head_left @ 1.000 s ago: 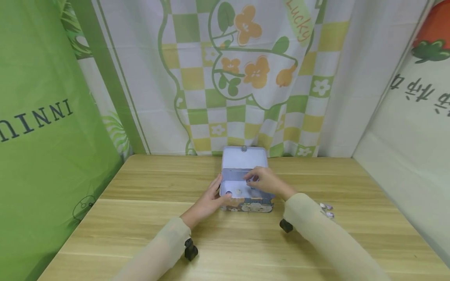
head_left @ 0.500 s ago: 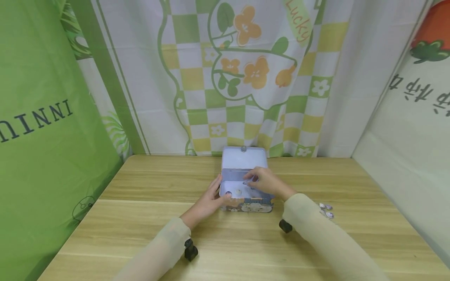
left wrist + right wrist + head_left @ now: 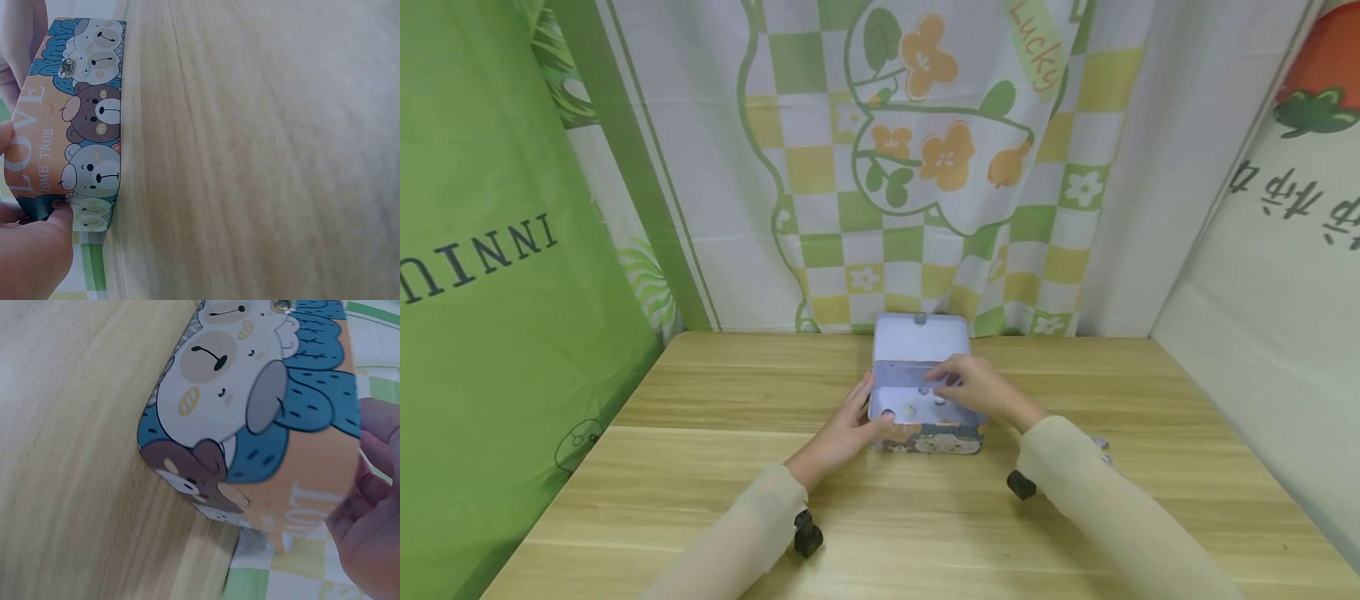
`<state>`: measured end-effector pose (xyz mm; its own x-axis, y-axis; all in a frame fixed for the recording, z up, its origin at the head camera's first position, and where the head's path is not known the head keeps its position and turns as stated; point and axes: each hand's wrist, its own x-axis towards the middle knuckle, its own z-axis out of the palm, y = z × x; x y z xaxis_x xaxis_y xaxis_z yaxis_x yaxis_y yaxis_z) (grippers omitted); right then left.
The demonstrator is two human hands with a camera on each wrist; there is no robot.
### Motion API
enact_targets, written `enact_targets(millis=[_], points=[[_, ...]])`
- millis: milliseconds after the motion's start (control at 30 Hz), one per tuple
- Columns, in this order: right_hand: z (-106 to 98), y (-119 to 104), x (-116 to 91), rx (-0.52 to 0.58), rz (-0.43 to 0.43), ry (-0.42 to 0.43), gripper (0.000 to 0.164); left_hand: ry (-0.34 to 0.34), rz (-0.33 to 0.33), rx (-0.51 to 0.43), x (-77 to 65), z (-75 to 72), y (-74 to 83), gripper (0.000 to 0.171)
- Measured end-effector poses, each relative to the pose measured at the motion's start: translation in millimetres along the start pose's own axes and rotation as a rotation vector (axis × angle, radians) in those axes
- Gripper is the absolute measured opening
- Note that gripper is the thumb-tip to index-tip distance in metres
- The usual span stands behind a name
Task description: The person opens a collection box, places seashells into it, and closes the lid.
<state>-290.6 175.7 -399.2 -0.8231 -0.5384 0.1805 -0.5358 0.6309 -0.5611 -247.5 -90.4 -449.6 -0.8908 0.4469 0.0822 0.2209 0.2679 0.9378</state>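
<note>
An opened tin box (image 3: pixel 951 442) printed with cartoon bears stands on the table, its pale lid (image 3: pixel 921 337) tipped back. My left hand (image 3: pixel 848 427) grips the box's left side; in the left wrist view its thumb (image 3: pixel 57 228) presses the front face. Over the right part of the opening is my right hand (image 3: pixel 981 390), thumb and forefinger bent and apart with nothing visible between them. Several small round pieces (image 3: pixel 910 411) lie on the box floor, one (image 3: pixel 922 391) just below those fingertips. In the right wrist view, the box wall (image 3: pixel 250 394) partly hides that hand's fingers.
On the wooden table (image 3: pixel 715 500), small purplish pieces (image 3: pixel 1101 442) lie to the right, partly covered by the right sleeve (image 3: pixel 1075 467). A patterned curtain (image 3: pixel 940 275) hangs close behind the box. Green cloth (image 3: pixel 490 375) hangs at the left.
My right hand has shifted slightly right, and its fingertips have parted from a small piece that now shows in the box. The sleeve covers more of the table pieces. My left hand stays put.
</note>
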Motion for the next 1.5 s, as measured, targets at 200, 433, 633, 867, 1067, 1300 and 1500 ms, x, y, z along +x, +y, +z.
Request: enact_targets(millis=[200, 433, 633, 867, 1067, 1300, 1500], points=[[-7, 0, -13, 0.010, -0.052, 0.057, 0.022, 0.000, -0.009, -0.002, 0.8, 0.0, -1.8, 0.090], [-14, 4, -27, 0.007, -0.101, 0.098, 0.020, 0.007, -0.018, 0.020, -1.0, 0.6, 0.2, 0.092], [-23, 7, -44, 0.008, -0.098, 0.099, 0.018, 0.007, -0.026, 0.018, -1.4, 0.4, 0.1, 0.091], [-36, 20, -69, -0.019, -0.082, 0.130, 0.017, 0.008, -0.020, 0.015, -1.7, 0.8, 1.3, 0.091], [-45, 31, -91, -0.038, -0.078, 0.134, 0.017, 0.012, -0.019, 0.024, -1.5, 1.0, 1.9, 0.090], [-53, 45, -118, -0.049, -0.011, 0.106, 0.019, 0.005, -0.024, 0.012, -1.7, 1.3, 3.5, 0.089], [-55, 62, -139, -0.018, 0.014, 0.065, 0.021, 0.005, -0.018, 0.008, -1.7, 1.2, 2.7, 0.090]])
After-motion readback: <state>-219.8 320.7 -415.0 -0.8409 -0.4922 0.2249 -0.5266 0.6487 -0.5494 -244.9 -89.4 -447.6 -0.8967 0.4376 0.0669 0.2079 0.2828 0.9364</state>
